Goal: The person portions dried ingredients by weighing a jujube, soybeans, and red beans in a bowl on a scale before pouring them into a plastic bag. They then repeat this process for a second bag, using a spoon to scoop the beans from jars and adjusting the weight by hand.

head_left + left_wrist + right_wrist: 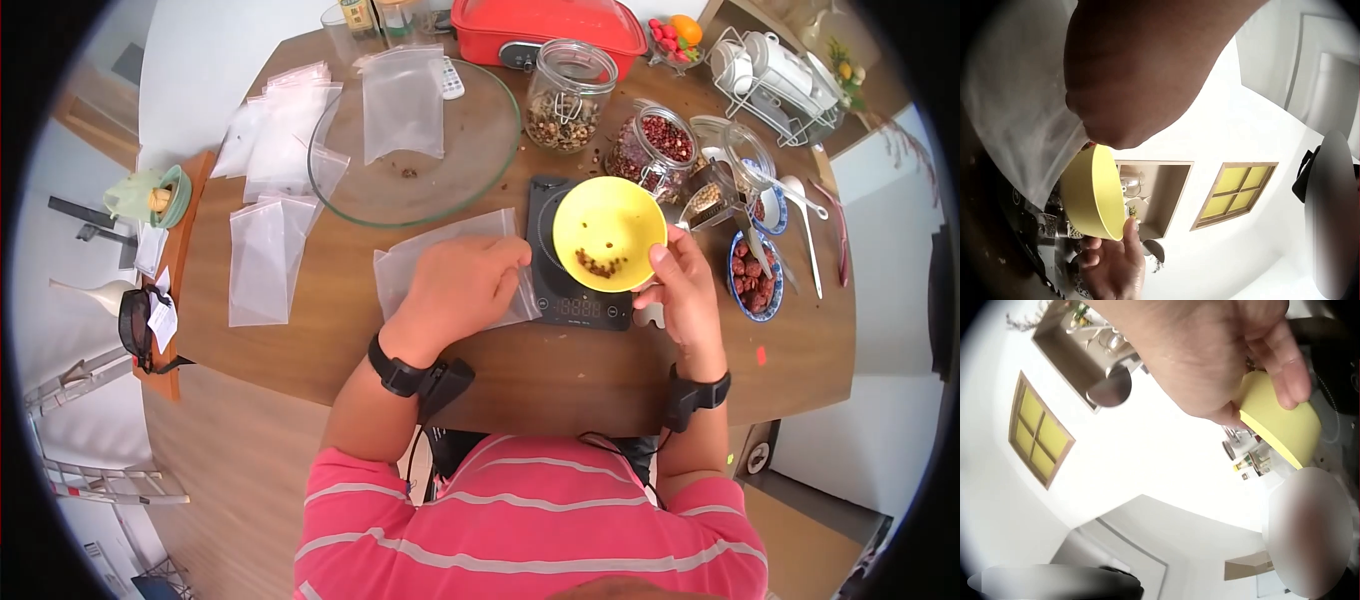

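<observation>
Head view: my right hand (683, 290) grips the yellow bowl (610, 215) at its right side, thumb on the rim and fingers beneath; the bowl sits over the black scale (541, 250), its mouth tipped up towards the camera, and a few brown seeds (596, 266) lie inside, most of them near the side closest to me; my left hand (455, 290) is to the bowl's left, knuckles up and fingers curled, near the rim but with a gap; the clear bag (398, 268) lies beneath that hand, its longer side running roughly left to right, its right end overlapping the scale on the tabletop (480, 365); so the bag is nearer my left hand, and the bowl is already in my right.

Left wrist view: the back of my left hand covers its own fingertips, with the bag reaching up to them; I cannot tell how tightly they close, or whether they pinch the bag or anything else; the bowl shows just past them, its rim steeply slanted, my right thumb against it.

Right wrist view: two fingers of my right hand press on the bowl's outer wall, the hand closed only as far as the bowl allows.
</observation>
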`<state>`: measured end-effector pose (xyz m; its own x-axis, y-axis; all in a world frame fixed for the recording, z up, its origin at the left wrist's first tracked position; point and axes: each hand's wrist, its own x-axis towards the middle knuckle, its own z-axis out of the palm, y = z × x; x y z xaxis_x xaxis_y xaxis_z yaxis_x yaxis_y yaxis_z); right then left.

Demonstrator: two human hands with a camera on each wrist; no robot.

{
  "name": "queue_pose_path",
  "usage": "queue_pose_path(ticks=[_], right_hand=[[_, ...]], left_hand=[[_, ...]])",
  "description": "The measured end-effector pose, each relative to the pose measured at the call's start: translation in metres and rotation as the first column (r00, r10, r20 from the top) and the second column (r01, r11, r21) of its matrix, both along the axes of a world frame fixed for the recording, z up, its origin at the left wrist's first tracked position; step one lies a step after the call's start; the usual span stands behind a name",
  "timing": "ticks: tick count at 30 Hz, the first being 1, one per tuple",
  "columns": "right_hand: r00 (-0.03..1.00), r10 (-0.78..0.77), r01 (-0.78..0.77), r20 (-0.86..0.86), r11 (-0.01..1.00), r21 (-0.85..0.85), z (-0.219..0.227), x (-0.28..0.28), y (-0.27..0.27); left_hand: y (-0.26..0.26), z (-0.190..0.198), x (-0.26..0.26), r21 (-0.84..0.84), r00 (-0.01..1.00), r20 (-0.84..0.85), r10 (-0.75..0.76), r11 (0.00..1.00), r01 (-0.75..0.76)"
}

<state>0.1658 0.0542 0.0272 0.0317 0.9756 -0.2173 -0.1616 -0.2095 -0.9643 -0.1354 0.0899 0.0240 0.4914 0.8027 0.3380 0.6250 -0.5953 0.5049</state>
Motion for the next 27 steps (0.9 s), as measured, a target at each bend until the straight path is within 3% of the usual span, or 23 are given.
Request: queue_pose_path(ticks=[2,4,6,8,10,14,18,22,24,26,27], right_hand=[[0.982,-0.057,0.032,0.179,0.99,0.14,0.013,-0.029,-0.003],[0.987,-0.091,0.072,0.131,0.987,0.145,0.01,-0.048,-0.004],[0.954,-0.15,0.066,0.26,0.95,0.306,0.009,-0.067,-0.01],[0.931,-0.165,0.053,0.325,0.943,0.328,0.01,-0.079,-0.013],[0.774,-0.286,-0.116,0.565,0.813,0.571,0.009,-0.086,-0.014],[0.685,-0.397,-0.223,0.611,0.684,0.694,0.013,-0.096,-0.014],[0.664,-0.432,-0.275,0.61,0.617,0.737,0.013,-0.098,-0.014],[0.715,-0.411,-0.197,0.566,0.658,0.727,0.009,-0.096,-0.015],[0.824,-0.343,0.01,0.451,0.804,0.594,0.007,-0.091,-0.013],[0.885,-0.326,0.132,0.333,0.861,0.492,0.002,-0.078,-0.006],[0.896,-0.323,0.169,0.304,0.882,0.439,0.0,-0.069,-0.003]], left_hand=[[0.0,0.001,0.001,0.02,0.998,0.057,-0.018,1.0,0.017],[-0.001,0.002,0.003,0.014,0.996,0.085,-0.005,1.0,0.003],[0.0,-0.002,0.002,0.02,0.988,0.154,0.014,1.0,-0.017],[0.001,-0.003,0.001,0.024,0.975,0.221,0.025,0.999,-0.031],[0.003,-0.001,0.0,-0.013,0.951,0.298,0.081,0.997,-0.081],[0.002,0.003,-0.003,-0.01,0.949,0.303,0.09,0.996,-0.091],[0.001,0.006,-0.003,0.04,0.949,0.297,0.1,0.992,-0.117],[0.001,0.007,-0.002,0.059,0.94,0.325,0.099,0.99,-0.124],[0.001,0.007,-0.003,0.061,0.941,0.32,0.11,0.989,-0.136],[0.001,0.007,-0.005,0.063,0.942,0.315,0.117,0.988,-0.144],[0.0,0.007,-0.006,0.041,0.96,0.232,0.159,0.984,-0.173]])
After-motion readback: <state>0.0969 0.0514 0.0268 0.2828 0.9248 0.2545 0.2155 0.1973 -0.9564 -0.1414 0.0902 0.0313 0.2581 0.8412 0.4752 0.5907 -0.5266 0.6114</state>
